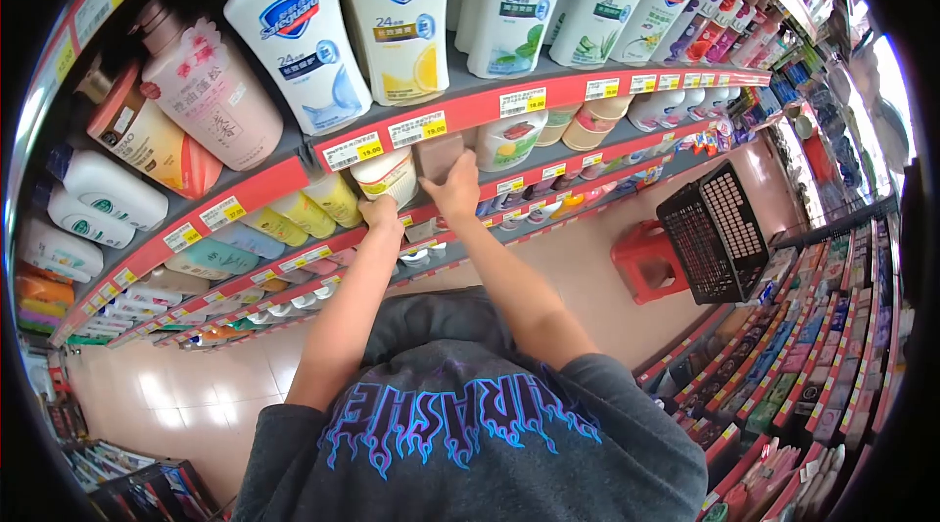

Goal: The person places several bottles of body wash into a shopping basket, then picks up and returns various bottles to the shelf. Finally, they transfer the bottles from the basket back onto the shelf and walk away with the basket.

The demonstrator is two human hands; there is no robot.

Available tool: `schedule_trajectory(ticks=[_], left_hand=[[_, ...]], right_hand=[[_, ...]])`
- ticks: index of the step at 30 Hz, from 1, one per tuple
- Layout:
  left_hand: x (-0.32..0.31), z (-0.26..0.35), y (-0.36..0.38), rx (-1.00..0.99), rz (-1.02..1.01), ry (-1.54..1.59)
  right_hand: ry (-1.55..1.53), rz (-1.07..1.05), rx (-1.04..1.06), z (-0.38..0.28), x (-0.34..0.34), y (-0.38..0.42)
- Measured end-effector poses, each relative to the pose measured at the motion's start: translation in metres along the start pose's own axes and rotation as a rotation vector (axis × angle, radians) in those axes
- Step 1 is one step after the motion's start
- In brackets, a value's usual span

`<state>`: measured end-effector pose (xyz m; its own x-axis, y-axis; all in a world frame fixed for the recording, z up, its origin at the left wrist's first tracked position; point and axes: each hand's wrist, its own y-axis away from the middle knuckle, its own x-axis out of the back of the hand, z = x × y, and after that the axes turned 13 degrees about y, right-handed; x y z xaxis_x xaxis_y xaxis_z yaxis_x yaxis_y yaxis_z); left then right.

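Observation:
Both of my hands reach to the shelf below the row of white Safeguard bottles point(409, 23). My left hand point(380, 212) is closed on the lower part of a white bottle point(385, 176) with a yellow and green label. Just right of it, my right hand point(453, 191) grips a brownish-pink box point(441, 158), fingers on its right side and thumb toward the white bottle. The tops of both items sit under the red price strip point(431, 120). A white bottle with a green and red label point(511, 142) stands to the right of the box.
Yellow bottles point(305, 212) stand left of my left hand. On the floor at the right are a red stool point(648, 262) and a black basket point(713, 233). Another stocked shelf point(793, 355) runs along the right side. A pink pump bottle point(211, 91) stands at upper left.

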<state>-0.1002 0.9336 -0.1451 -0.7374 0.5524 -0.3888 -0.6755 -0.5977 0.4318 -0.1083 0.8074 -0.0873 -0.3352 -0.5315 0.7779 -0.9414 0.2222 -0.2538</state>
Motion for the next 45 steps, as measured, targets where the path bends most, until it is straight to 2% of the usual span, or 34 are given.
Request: schedule_trajectory(ticks=[2,5,8,9,11,14,15,17,20,21,24,26,27,30,31,33,37,40,44,45], left_hand=[[-0.013,0.000,0.007,0.017,0.195,0.040],[-0.015,-0.001,0.006,0.046,0.187,0.101],[-0.010,-0.003,-0.006,0.085,0.209,0.084],[-0.011,0.002,-0.004,0.114,0.205,0.084],[-0.006,-0.004,-0.010,0.128,0.178,0.093],[0.010,-0.021,-0.023,0.076,0.163,-0.107],[0.021,-0.024,-0.030,0.111,0.008,-0.097],[0.022,0.007,0.002,0.128,-0.108,-0.037],[0.037,0.011,0.013,0.158,-0.169,-0.064],[0.038,0.027,0.026,0.208,-0.195,-0.084],[0.051,0.035,0.043,0.254,-0.254,-0.116],[0.054,0.045,0.055,0.248,-0.291,-0.169],[0.058,0.040,0.053,0.211,-0.299,-0.190],[0.062,0.028,0.059,0.001,-0.354,-0.308],[0.058,0.031,0.069,-0.054,-0.401,-0.262],[0.049,0.042,0.087,-0.167,-0.493,-0.170],[0.031,0.078,0.106,-0.424,-0.621,-0.274],[0.011,0.108,0.127,-1.089,-0.583,-0.632],[-0.008,0.101,0.123,-1.156,-0.551,-0.622],[-0.008,0.094,0.112,-1.119,-0.564,-0.652]], right_hand=[[-0.005,0.025,0.013,0.004,-0.004,-0.001],[-0.085,0.039,0.063,0.016,-0.005,-0.001],[-0.148,-0.054,0.150,0.029,-0.003,-0.006],[-0.229,0.005,0.219,0.031,-0.003,-0.008],[-0.188,-0.052,0.186,0.039,-0.004,-0.009],[-0.135,-0.224,0.104,0.045,0.000,-0.010],[-0.133,-0.252,0.083,0.045,0.001,-0.010],[-0.243,-0.321,0.061,0.063,-0.014,-0.016],[-0.435,-0.193,0.178,0.066,-0.005,-0.017],[-0.284,-0.083,0.259,0.070,-0.004,-0.023],[-0.774,-0.311,0.050,0.040,0.045,-0.035],[-0.696,-0.297,0.181,0.026,0.061,-0.043],[-0.656,-0.288,0.248,0.019,0.068,-0.047],[-0.246,-0.103,0.631,-0.006,0.088,-0.052],[-0.131,-0.037,0.683,-0.011,0.089,-0.051],[-0.136,-0.090,0.613,-0.014,0.080,-0.052],[-0.068,-0.164,0.418,-0.025,0.075,-0.044],[-0.053,-0.059,0.426,-0.025,0.067,-0.042],[-0.033,0.005,0.417,-0.028,0.059,-0.039],[-0.017,-0.011,0.395,-0.029,0.057,-0.040]])
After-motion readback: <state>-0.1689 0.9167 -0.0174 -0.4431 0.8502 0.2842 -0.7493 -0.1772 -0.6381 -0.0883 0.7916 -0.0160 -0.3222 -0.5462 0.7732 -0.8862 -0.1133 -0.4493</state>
